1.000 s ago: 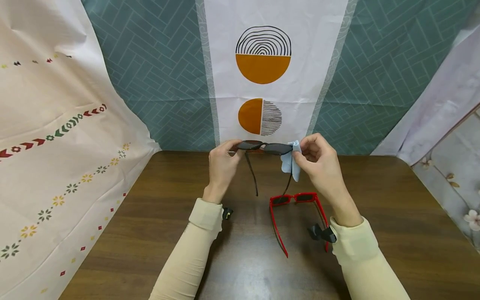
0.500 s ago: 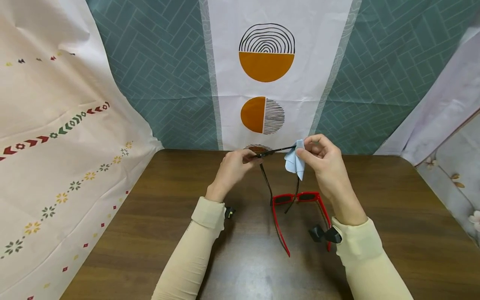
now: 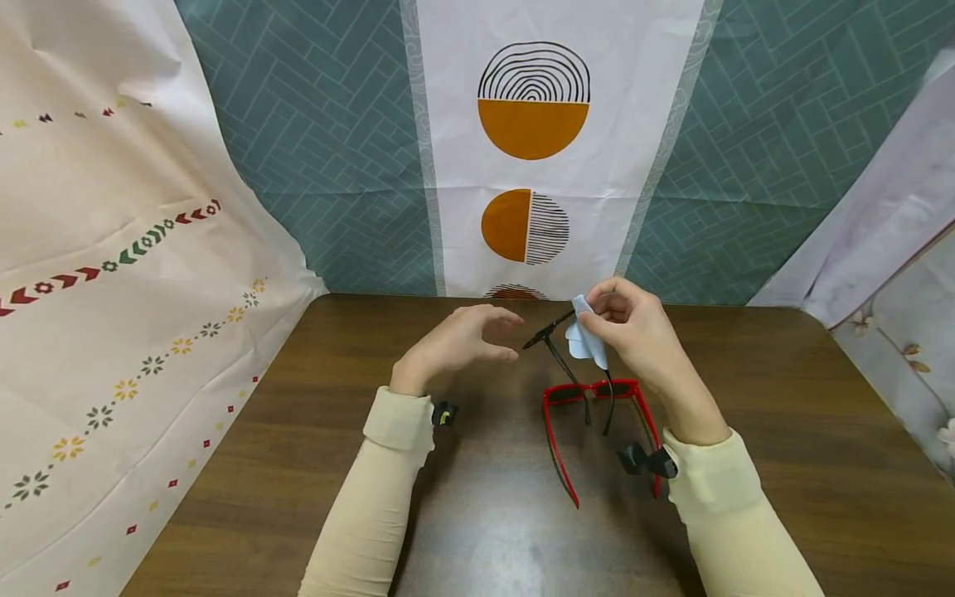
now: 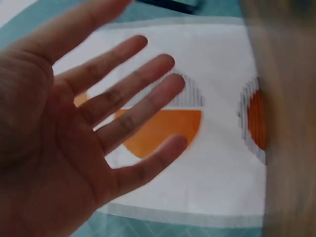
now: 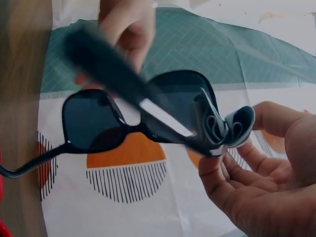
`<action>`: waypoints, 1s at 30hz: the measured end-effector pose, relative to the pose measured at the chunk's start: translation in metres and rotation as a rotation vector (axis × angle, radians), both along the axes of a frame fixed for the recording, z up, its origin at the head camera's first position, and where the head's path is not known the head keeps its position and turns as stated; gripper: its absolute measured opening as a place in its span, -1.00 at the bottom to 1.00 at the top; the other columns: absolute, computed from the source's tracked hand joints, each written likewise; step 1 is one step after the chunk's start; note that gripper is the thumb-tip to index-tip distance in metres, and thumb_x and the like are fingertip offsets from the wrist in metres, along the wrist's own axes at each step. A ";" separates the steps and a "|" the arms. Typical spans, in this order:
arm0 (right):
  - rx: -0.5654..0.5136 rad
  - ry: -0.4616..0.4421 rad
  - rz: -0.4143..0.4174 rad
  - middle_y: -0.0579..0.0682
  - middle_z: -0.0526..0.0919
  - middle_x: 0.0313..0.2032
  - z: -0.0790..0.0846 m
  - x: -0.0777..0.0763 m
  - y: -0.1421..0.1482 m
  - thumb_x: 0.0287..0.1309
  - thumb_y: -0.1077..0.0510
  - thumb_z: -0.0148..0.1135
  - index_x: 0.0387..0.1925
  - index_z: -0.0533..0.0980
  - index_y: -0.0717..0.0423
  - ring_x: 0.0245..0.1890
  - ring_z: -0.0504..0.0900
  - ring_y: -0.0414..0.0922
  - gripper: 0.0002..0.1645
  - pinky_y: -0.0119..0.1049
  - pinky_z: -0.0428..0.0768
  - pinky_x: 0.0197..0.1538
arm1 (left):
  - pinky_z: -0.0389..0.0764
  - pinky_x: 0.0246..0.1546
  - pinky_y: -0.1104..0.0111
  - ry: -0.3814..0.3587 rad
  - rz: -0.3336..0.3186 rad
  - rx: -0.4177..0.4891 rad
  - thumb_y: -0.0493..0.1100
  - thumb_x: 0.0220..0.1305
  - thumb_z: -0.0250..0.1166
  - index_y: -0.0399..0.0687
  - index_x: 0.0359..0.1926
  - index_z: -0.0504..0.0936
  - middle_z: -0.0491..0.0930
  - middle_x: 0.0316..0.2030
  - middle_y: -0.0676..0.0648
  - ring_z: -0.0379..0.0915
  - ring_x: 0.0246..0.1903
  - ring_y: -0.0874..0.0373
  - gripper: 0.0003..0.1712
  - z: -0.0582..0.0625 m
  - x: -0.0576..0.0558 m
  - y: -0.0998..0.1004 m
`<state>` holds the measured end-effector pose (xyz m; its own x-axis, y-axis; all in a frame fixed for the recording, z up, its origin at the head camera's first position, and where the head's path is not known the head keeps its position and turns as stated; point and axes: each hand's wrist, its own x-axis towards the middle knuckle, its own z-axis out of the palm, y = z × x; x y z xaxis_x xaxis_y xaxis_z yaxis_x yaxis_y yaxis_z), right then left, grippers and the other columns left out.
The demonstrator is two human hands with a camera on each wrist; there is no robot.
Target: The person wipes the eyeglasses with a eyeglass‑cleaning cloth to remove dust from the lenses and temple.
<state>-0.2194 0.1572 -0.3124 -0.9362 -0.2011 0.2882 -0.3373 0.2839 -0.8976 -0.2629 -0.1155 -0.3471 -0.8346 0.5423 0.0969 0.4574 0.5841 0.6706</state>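
Black sunglasses hang in the air above the table, dark lenses and unfolded temples showing in the right wrist view. My right hand pinches them at one end through a folded light-blue cloth. In the head view the sunglasses are seen nearly edge-on. My left hand is to their left, apart from them, with fingers spread and nothing held; the left wrist view shows its bare palm. Below, red-framed sunglasses lie on the table with temples unfolded toward me.
The brown wooden table ends at a hanging cloth with green panels and a white strip of orange shapes. A cream patterned cloth hangs at the left, a floral one at the right.
My left hand has let go of the black sunglasses and drawn back left. The sunglasses have turned from facing forward to nearly edge-on and sunk slightly, staying in my right hand with the cloth.
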 end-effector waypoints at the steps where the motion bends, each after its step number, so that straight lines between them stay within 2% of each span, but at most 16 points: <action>1: 0.014 -0.005 0.010 0.03 0.65 -0.30 0.000 0.000 0.000 0.35 0.27 0.32 -0.08 0.49 0.29 -0.36 0.61 -0.14 -0.78 -0.41 0.58 -0.24 | 0.44 0.32 0.23 0.000 -0.018 0.030 -0.04 0.31 0.50 0.04 0.32 0.60 0.59 0.25 0.11 0.46 0.28 0.17 -0.41 0.003 0.002 0.000; 4: 0.043 -0.015 0.050 0.07 0.64 -0.29 0.001 0.000 0.000 0.36 0.28 0.32 -0.06 0.50 0.31 -0.34 0.61 -0.13 -0.78 -0.40 0.57 -0.25 | 0.39 0.36 0.21 -0.001 -0.082 0.136 0.05 0.30 0.51 0.18 0.36 0.58 0.54 0.27 0.23 0.40 0.30 0.31 -0.37 0.012 0.009 0.003; 7: 0.062 -0.018 0.089 0.10 0.63 -0.30 0.001 0.001 0.000 0.36 0.28 0.31 -0.06 0.50 0.31 -0.34 0.62 -0.12 -0.79 -0.39 0.57 -0.24 | 0.35 0.39 0.19 0.018 -0.144 0.189 0.14 0.28 0.50 0.27 0.41 0.52 0.48 0.32 0.27 0.33 0.34 0.34 -0.30 0.018 0.012 0.007; 11: 0.078 -0.022 0.149 0.13 0.61 -0.30 0.000 0.000 0.000 0.37 0.29 0.30 -0.08 0.50 0.30 -0.34 0.63 -0.09 -0.82 -0.37 0.58 -0.25 | 0.34 0.40 0.23 0.046 -0.182 0.177 0.16 0.27 0.50 0.23 0.45 0.48 0.44 0.36 0.25 0.29 0.38 0.32 -0.24 0.021 0.013 0.012; 19: 0.110 0.022 0.244 0.09 0.60 -0.31 -0.001 0.001 0.000 0.37 0.29 0.32 -0.14 0.53 0.23 -0.35 0.61 -0.07 -0.87 -0.36 0.56 -0.29 | 0.40 0.35 0.30 -0.006 -0.236 0.105 0.14 0.28 0.50 0.15 0.45 0.47 0.47 0.35 0.23 0.36 0.30 0.37 -0.23 0.018 0.011 0.017; 24: 0.127 0.020 0.262 0.09 0.61 -0.29 -0.001 0.001 0.001 0.37 0.30 0.32 -0.14 0.53 0.21 -0.33 0.62 -0.06 -0.88 -0.36 0.56 -0.27 | 0.42 0.34 0.28 -0.041 -0.260 0.126 0.12 0.26 0.53 0.18 0.45 0.45 0.48 0.35 0.19 0.39 0.31 0.32 -0.21 0.015 0.011 0.019; 30: 0.119 -0.010 0.278 0.13 0.62 -0.28 0.000 0.000 0.002 0.38 0.28 0.32 -0.11 0.53 0.21 -0.33 0.63 -0.05 -0.86 -0.34 0.59 -0.28 | 0.41 0.35 0.28 -0.029 -0.264 0.185 0.05 0.24 0.55 0.14 0.43 0.46 0.53 0.30 0.16 0.42 0.31 0.26 -0.22 0.011 0.009 0.020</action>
<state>-0.2195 0.1592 -0.3123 -0.8431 -0.4819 0.2385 -0.4085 0.2855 -0.8670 -0.2536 -0.0954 -0.3363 -0.6715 0.7157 0.1917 0.5557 0.3153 0.7693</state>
